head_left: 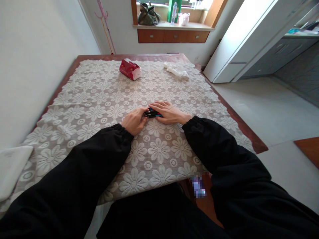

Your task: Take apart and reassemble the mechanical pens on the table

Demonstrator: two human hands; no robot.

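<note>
A small bundle of pens (151, 114), mostly black with touches of blue and red, lies sideways on the lace tablecloth (159, 151) near the middle of the table. My left hand (136, 121) is closed around the bundle's left end, thumb on the near side. From the right, my right hand (168, 112) curls over the other end, its fingers across the top. Only the short stretch of pens between both hands shows; their ends are hidden under my fingers.
Farther back on the table stand a red tissue pack (130, 69) and a crumpled white plastic bag (176, 71). A white flat object (13, 169) rests at the left edge. Beyond the table are a windowsill (164, 25) with bags and a bottle, and a white fridge (239, 39).
</note>
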